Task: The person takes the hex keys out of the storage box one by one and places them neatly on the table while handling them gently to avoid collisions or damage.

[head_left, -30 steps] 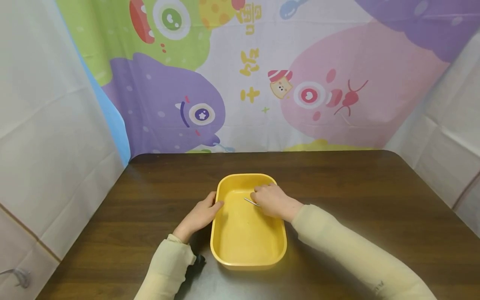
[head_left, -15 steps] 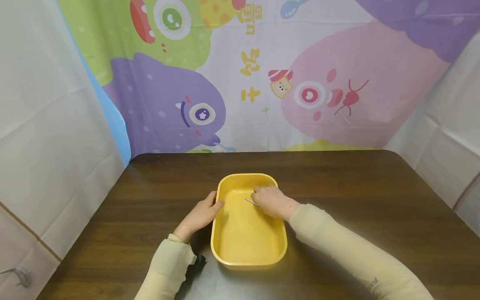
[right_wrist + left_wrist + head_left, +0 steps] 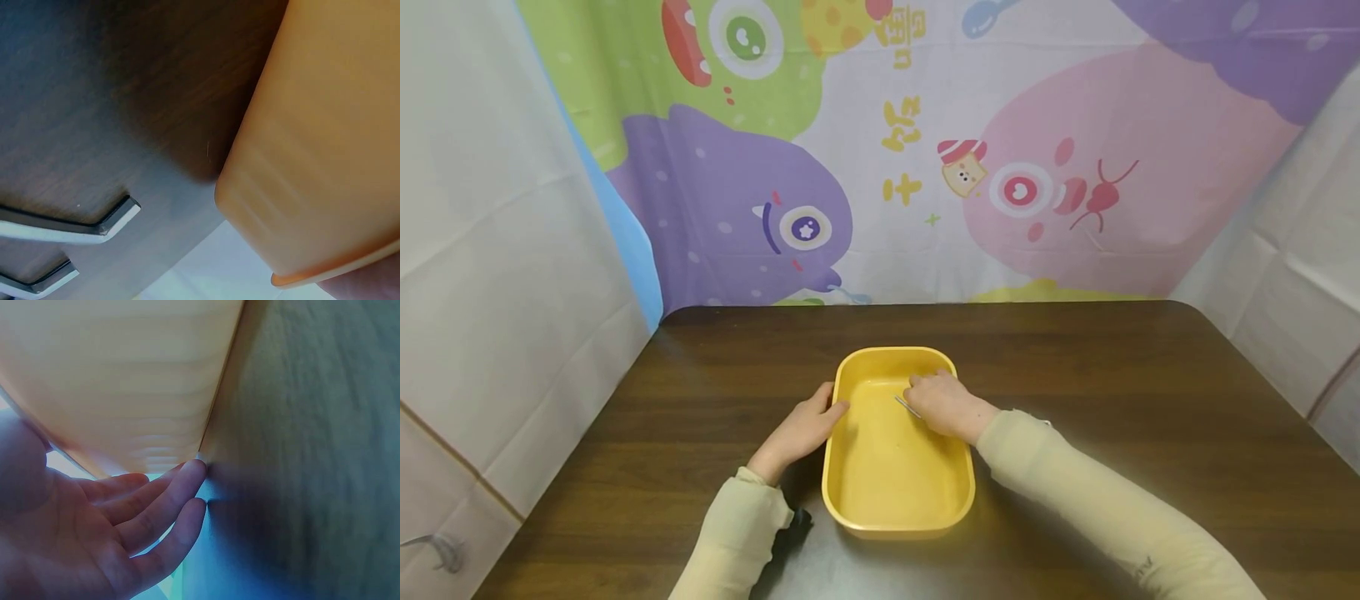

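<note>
A deep yellow plastic basin (image 3: 895, 492) with rounded corners stands on the table. My left hand (image 3: 801, 429) holds its left side, thumb over the rim; in the left wrist view the fingers (image 3: 156, 515) reach down the outer wall to the lower edge. My right hand (image 3: 943, 404) is down inside the basin near the right wall, fingers curled round a thin silver metal rod (image 3: 907, 407). Only one end of the rod sticks out to the left; the rest is hidden in the hand, so I cannot tell what tool it is.
In the right wrist view two bent silver metal ends (image 3: 106, 232) show over the table to the side of the basin. A dark wooden table (image 3: 722, 350) carries everything. A cartoon-print curtain (image 3: 910, 267) hangs behind it, with pale cloths at both sides.
The rod's visible end has shifted slightly right and tilted a little steeper. My right forearm has moved slightly left. My left hand and the basin stay nearly still.
</note>
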`<state>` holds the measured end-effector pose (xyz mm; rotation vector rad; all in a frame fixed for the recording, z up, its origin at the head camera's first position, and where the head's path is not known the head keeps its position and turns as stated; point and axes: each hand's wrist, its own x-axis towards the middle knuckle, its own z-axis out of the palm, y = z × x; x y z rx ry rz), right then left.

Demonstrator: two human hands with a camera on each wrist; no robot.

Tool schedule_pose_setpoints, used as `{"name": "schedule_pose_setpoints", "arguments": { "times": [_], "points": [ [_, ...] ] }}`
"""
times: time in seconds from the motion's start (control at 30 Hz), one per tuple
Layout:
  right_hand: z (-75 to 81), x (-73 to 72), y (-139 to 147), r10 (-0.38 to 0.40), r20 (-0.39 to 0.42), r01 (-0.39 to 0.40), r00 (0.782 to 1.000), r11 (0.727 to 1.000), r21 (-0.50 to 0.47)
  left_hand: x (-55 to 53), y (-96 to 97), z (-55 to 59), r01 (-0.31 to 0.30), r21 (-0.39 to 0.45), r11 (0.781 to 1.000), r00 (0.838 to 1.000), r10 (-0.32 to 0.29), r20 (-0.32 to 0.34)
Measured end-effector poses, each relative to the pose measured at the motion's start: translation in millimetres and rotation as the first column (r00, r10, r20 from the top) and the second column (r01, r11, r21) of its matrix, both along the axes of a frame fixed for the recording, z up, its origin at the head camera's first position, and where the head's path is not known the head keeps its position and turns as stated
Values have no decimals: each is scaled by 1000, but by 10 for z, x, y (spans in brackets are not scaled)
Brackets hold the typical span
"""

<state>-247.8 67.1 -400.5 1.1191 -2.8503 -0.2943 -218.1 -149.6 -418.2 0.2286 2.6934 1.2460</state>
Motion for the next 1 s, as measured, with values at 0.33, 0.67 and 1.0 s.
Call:
{"name": "schedule_pose_setpoints", "arguments": {
  "times": [0.33,0.67,1.0],
  "points": [
    [18,27,15,24,-8,-25,1000,998,-51,-2,-1,-10,-2,-2,1000,1000,2,-1],
    [57,65,47,14,-33,-17,999,996,-83,7,-5,5,-6,11,1000,1000,6,3],
    [181,150,65,-70,-22,68,997,994,-91,14,-3,17,-7,7,1000,1000,7,1]
  ]
}}
